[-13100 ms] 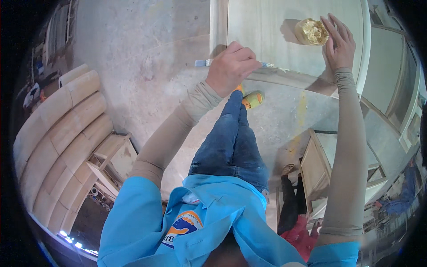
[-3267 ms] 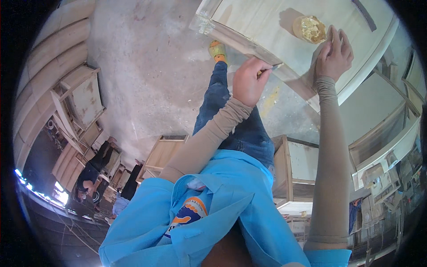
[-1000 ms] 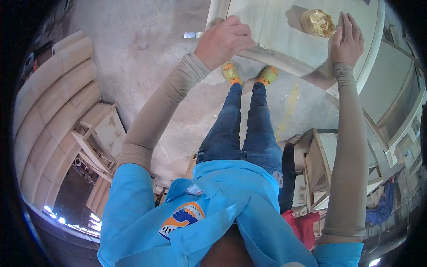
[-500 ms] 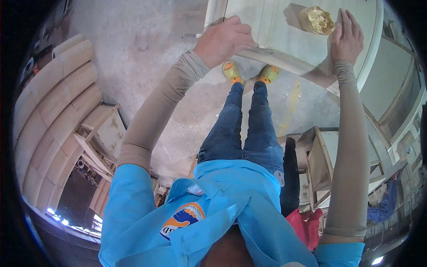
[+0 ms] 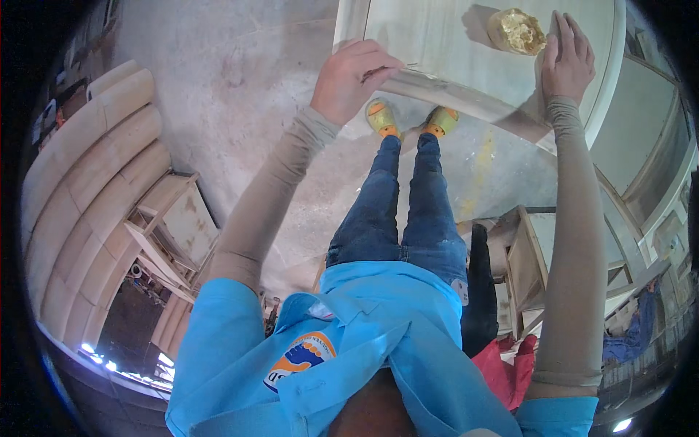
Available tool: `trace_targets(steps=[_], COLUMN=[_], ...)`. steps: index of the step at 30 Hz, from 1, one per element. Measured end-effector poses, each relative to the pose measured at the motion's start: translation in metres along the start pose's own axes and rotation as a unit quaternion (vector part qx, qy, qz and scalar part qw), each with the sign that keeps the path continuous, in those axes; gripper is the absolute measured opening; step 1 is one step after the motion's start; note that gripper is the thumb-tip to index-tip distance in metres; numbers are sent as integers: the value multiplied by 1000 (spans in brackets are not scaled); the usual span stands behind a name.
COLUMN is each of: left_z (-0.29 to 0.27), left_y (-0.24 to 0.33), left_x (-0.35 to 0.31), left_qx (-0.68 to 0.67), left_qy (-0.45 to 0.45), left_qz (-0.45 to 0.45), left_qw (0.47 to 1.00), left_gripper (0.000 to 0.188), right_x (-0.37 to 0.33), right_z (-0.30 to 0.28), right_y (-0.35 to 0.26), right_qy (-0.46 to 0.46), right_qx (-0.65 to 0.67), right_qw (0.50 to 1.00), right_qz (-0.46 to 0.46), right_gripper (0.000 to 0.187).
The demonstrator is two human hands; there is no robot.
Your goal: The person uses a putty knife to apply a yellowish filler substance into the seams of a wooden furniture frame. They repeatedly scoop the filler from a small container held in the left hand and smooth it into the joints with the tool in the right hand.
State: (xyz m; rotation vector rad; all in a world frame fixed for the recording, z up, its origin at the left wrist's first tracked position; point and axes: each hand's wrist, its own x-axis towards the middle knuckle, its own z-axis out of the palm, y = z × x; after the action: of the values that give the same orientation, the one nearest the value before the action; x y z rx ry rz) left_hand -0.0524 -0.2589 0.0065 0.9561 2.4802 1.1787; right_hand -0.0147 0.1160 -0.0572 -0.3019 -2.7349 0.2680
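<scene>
A pale wooden furniture piece (image 5: 444, 44) with a flat top is in front of me. At its near left corner is my left hand (image 5: 357, 80), fingers closed in a pinch; a thin tip seems to show at the fingertips, but the thing held is mostly hidden. My right hand (image 5: 568, 65) rests on the right part of the top, fingers stretched out and holding nothing. Just left of it stands a small round tub (image 5: 515, 32) of yellowish, putty-like paste with a rough surface.
Stacked curved pale wooden pieces (image 5: 95, 167) rise on the left, beside a wooden cabinet frame (image 5: 182, 218). More cabinet frames (image 5: 528, 262) stand behind me on the right, near a red cloth or bag (image 5: 510, 371). Pale panels (image 5: 633, 124) are at the far right. My feet are on concrete floor (image 5: 240, 95).
My left hand has shifted slightly left along the edge and turned; the grey rod end that stuck out behind it is now out of sight. My right hand stays nearly in place.
</scene>
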Motion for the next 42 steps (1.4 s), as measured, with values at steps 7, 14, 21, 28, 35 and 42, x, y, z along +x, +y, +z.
trace_targets(steps=[7, 14, 21, 28, 35, 42], left_z=[36, 67, 88, 85, 94, 33], left_y=[23, 44, 62, 52, 66, 19], left_x=[-35, -41, -35, -39, -41, -45], left_qx=[-113, -142, -147, -143, -175, -98], left_qy=[128, 213, 229, 267, 226, 174], left_qz=[-218, -291, -299, -296, -273, -219], left_qw=[961, 922, 915, 906, 919, 955], left_gripper=[16, 14, 12, 12, 14, 20], right_x=[1, 4, 5, 4, 3, 1], right_z=[1, 1, -2, -2, 0, 2], right_y=[0, 0, -3, -3, -3, -1], right_qy=[5, 14, 10, 11, 4, 5], right_qx=[-1, 19, 15, 5, 18, -10], right_qw=[1000, 999, 999, 999, 1000, 1000], right_qz=[-5, -32, -32, -32, -24, -11], right_gripper=[46, 45, 45, 46, 47, 47])
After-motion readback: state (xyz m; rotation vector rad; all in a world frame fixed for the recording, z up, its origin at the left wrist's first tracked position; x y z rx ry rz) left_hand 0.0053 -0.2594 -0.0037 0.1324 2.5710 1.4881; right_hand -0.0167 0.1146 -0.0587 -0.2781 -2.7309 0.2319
